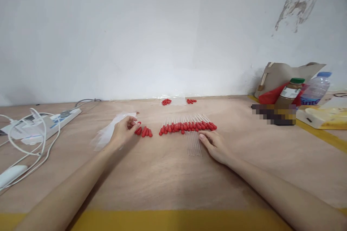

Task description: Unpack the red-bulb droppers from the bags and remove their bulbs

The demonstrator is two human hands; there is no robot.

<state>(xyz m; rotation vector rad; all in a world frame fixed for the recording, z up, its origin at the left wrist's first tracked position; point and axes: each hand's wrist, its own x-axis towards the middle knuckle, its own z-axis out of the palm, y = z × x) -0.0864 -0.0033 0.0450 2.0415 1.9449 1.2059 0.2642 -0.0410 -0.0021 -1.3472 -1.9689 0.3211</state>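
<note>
My left hand is curled, its fingertips pinching a small red rubber cap at the left end of a little pile of red caps. My right hand lies flat on the table, fingers stretched out, touching a bunch of clear glass tubes. Just beyond it runs a row of finished droppers, clear tubes with red caps side by side. A clear plastic bag lies under and beside my left hand.
Two more clusters of red caps sit on plastic near the wall. A white power strip with cables lies at the left. Bottles, a beige bag and a yellow-white box stand at the right. A yellow stripe marks the near edge.
</note>
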